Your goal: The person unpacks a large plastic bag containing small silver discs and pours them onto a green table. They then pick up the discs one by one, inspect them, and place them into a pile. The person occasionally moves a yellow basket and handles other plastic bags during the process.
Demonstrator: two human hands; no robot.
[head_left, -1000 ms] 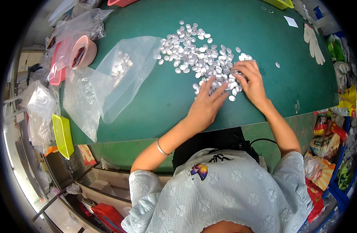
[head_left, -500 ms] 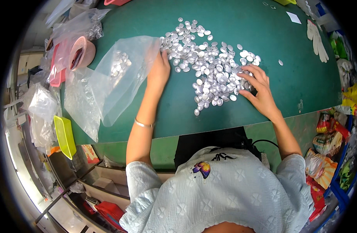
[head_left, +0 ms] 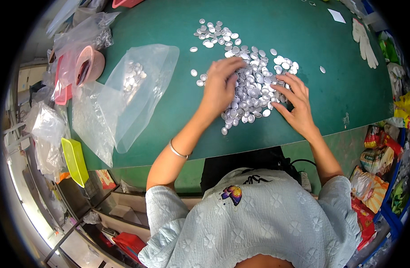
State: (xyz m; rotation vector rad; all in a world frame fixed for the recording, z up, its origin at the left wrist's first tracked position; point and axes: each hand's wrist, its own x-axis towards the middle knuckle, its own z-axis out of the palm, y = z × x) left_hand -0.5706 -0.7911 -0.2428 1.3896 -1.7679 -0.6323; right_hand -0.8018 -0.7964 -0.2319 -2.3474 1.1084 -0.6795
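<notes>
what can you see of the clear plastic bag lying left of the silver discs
The clear plastic bag is thin, see-through and wrinkled, lying flat on the green table with its wide mouth toward the pile of silver discs. A small cluster of the same discs sits inside near its upper part. Neither hand touches it; the left hand is nearest. More plastic film overlaps its left edge.

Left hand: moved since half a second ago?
Yes. The left hand moved right, away from the clear plastic bag, onto the pile of small silver discs.

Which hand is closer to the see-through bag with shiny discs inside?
Left. The left hand rests on the disc pile just right of the clear bag; the right hand lies farther right.
</notes>
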